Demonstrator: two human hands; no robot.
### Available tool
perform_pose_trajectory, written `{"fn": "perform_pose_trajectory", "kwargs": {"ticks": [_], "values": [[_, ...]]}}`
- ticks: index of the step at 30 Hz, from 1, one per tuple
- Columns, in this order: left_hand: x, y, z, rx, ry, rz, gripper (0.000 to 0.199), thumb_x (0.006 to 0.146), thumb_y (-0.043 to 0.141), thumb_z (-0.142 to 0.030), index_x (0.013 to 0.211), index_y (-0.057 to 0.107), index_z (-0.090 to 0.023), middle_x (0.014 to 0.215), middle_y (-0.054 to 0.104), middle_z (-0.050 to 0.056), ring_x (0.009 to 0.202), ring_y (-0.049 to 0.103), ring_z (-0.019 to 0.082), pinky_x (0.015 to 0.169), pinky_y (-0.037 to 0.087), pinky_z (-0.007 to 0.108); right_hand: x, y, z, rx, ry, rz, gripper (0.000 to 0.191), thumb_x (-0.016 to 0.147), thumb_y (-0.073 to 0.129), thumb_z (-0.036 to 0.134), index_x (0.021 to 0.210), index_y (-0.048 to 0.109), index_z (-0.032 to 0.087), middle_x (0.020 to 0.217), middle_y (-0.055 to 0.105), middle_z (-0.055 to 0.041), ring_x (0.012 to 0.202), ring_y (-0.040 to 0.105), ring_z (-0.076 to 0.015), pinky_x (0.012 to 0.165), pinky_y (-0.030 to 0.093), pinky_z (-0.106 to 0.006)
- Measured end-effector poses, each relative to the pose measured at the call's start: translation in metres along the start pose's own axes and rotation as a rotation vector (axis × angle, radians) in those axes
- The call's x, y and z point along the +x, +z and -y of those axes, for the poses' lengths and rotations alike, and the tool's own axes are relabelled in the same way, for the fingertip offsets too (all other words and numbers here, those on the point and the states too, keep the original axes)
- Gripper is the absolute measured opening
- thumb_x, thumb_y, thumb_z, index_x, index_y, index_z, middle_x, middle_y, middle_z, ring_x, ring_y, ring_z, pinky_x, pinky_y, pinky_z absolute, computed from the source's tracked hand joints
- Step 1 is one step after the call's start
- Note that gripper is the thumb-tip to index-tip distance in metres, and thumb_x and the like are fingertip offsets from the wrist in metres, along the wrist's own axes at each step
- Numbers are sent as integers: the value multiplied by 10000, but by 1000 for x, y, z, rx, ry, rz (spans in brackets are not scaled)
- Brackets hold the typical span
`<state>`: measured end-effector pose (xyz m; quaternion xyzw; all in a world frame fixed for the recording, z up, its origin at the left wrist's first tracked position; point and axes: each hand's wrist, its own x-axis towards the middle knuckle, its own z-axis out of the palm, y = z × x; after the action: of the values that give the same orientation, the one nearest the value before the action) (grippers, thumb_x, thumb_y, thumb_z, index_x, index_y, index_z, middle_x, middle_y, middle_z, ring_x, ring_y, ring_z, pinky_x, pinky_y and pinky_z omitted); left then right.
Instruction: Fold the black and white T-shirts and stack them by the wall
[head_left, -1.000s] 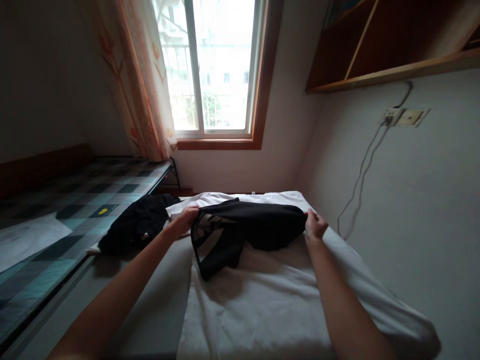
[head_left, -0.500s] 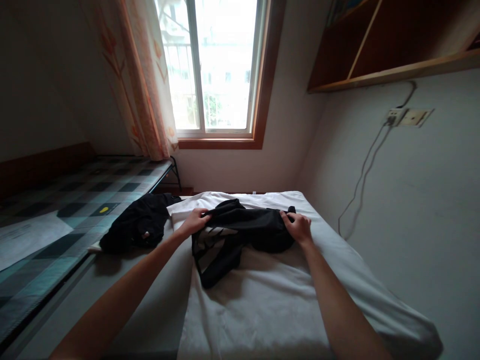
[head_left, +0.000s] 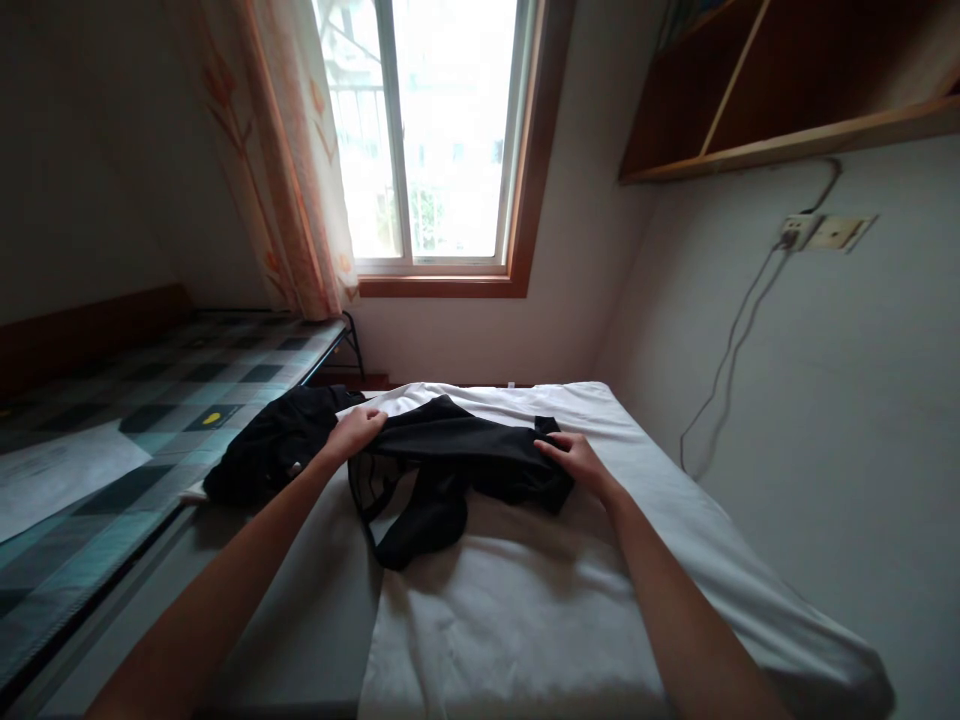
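Note:
A black garment with a pale print on its left part stretches between my two hands above a white sheet. Its exact kind I cannot tell, as it is folded over itself. My left hand pinches the garment's upper left end, with fingers closed. At the right end, my right hand grips the cloth between thumb and fingers. The garment's lower left part hangs down onto the sheet. Just left of my left hand lies a second heap of black cloth.
A checked mattress on a metal frame stands at the left, with a white paper on it. Beyond the sheet is a window beside a flowered curtain. A cable hangs down the right wall under a wooden shelf.
Both hands have moved left with the black garment, the left hand a little higher and farther. The garment's upper part is pulled straighter, and its print shows less.

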<state>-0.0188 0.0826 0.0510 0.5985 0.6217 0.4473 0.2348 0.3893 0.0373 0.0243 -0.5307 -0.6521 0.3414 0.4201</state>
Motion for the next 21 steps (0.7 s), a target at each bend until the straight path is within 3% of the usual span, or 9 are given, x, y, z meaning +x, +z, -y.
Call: {"fn": "perform_pose_trajectory", "kwargs": {"ticks": [4,7,10,13,16,18,19,21], "values": [[-5,12,-17,198,132,25,264,681,684,-429,814,726,-205,948,714,93,1012,625,308,888,463,364,-11,7,15,-6,23,308,590,719,628,682,464,473,174,451,320,66,466,232,-58,443,148,-232],[-5,33,-31,202,268,162,392,743,638,-479,1009,706,-200,1109,703,93,1090,613,274,976,441,356,-15,7,21,71,72,385,638,717,587,735,440,451,177,420,292,68,444,188,-52,432,120,-232],[1,58,-40,135,266,217,402,722,671,-466,1013,706,-190,1101,708,98,1069,627,268,945,465,341,-17,3,20,162,128,318,664,690,548,799,546,607,154,436,443,31,429,306,-69,419,210,-222],[6,77,-47,125,148,243,293,645,731,-420,811,722,-178,833,725,72,859,666,254,773,506,311,-17,-2,20,195,198,276,705,679,516,832,619,658,144,464,514,8,430,369,-83,422,260,-224],[3,90,-63,96,107,453,170,646,694,-331,604,675,-167,569,623,13,629,617,196,604,474,276,-16,-3,22,182,258,289,704,714,479,824,603,642,149,477,528,3,432,385,-83,423,279,-223],[-6,95,-80,-33,218,557,138,687,636,-274,657,704,-158,622,650,10,641,610,170,616,469,260,-12,-2,20,161,231,263,663,724,519,783,643,672,143,545,594,-21,477,461,-103,458,349,-233],[-11,96,-91,-117,294,553,153,705,617,-256,740,729,-157,712,688,18,697,623,166,663,476,258,-10,-1,18,148,187,221,613,711,576,743,694,696,143,605,636,-34,520,511,-122,490,392,-245],[-23,95,-111,-248,407,574,240,740,605,-254,912,745,-161,889,725,35,820,635,175,753,480,265,-5,2,12,123,76,65,509,640,712,636,819,725,160,739,694,-50,632,592,-173,564,460,-283]]}}
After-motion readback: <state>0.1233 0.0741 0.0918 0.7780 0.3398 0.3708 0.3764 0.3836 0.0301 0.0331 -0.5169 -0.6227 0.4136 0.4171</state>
